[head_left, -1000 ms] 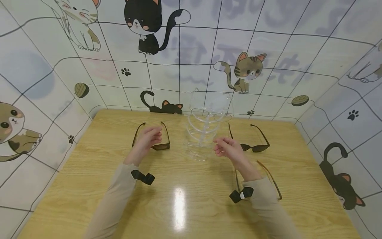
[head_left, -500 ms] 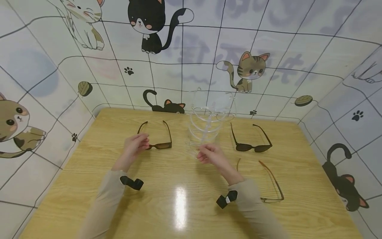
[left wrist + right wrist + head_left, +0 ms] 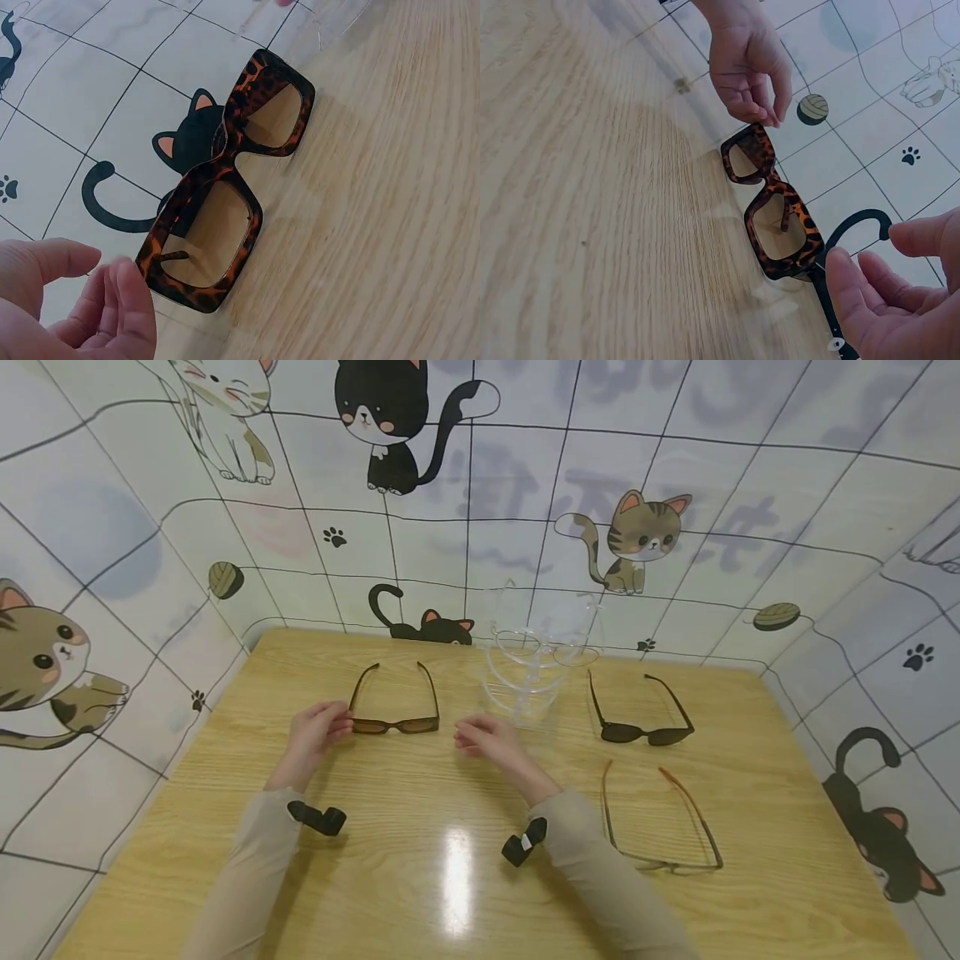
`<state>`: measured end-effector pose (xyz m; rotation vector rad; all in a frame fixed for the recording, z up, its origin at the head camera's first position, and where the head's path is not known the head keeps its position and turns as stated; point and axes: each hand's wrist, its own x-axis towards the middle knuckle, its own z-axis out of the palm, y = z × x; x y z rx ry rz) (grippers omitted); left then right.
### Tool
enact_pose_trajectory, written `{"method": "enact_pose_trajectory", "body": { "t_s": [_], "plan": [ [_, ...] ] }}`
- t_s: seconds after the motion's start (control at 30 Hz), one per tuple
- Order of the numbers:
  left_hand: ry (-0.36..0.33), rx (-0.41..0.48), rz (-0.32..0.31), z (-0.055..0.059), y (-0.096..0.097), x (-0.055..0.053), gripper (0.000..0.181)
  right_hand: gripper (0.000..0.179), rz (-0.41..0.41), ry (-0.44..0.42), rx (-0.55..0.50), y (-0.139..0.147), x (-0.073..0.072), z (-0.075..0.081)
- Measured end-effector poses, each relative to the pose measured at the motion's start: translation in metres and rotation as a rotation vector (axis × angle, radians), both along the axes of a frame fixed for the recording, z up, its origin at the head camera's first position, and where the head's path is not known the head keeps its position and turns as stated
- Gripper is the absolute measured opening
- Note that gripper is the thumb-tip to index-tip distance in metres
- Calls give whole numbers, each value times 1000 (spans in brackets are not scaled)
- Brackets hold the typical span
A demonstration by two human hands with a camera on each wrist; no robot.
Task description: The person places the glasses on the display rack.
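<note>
Tortoiseshell sunglasses (image 3: 414,726) rest on the table, temples unfolded and pointing toward the wall. My left hand (image 3: 315,735) is at their left end. In the left wrist view its fingertips are right at the frame's corner, with a gap between thumb (image 3: 71,257) and fingers. My right hand (image 3: 491,743) hovers just beyond the right end of the sunglasses, fingers loosely bent and holding nothing. From the right wrist, the sunglasses (image 3: 810,225) appear between both hands, with the right thumb (image 3: 922,238) held apart from the fingers.
Behind the right hand stands a clear display rack (image 3: 532,675) with clear-framed glasses (image 3: 517,642) at its top. To the right lie black sunglasses (image 3: 621,732) and thin-framed glasses (image 3: 696,812) with brown temples. A cat-patterned wall (image 3: 510,552) closes off the table's back.
My left hand has drawn back from over the tortoiseshell sunglasses to their left end. My right hand has swept left from beside the black sunglasses, past the rack. The head view has shifted slightly.
</note>
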<state>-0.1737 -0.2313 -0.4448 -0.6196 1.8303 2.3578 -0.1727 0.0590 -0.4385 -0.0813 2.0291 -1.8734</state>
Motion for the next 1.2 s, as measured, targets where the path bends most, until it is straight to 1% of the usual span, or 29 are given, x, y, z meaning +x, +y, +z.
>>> {"method": "enact_pose_trajectory", "body": {
  "t_s": [0.1, 0.2, 0.27, 0.33, 0.43, 0.57, 0.63, 0.77, 0.93, 1.1, 1.2],
  "plan": [
    [-13, -53, 39, -3, -3, -3, 13, 33, -16, -9, 20, -10, -6, -1],
    [-23, -111, 70, -4, -4, -6, 15, 33, -31, -23, 24, -18, -15, -5],
    [-36, -148, 74, -4, -4, -9, 21, 33, -54, -25, 21, -24, -20, -7],
    [-46, -186, 65, -4, -3, -11, 29, 31, -82, -26, 30, -29, -26, -10],
    [-60, -248, 27, -4, -3, -14, 39, 30, -110, -14, 49, -35, -33, -14],
    [-72, -306, -31, -6, -3, -16, 43, 28, -118, -7, 63, -40, -39, -17],
    [-78, -319, -53, -7, -3, -16, 44, 28, -117, -8, 67, -42, -41, -17],
    [-89, -320, -68, -9, -4, -17, 44, 28, -120, -18, 95, -45, -45, -18],
    [-103, -328, -60, -11, -5, -18, 44, 26, -133, -48, 117, -47, -51, -20],
    [-98, -334, -54, -12, -5, -19, 43, 25, -152, -72, 111, -49, -56, -23],
    [-96, -336, -61, -12, -6, -19, 43, 24, -159, -79, 121, -50, -58, -23]
  ]
}}
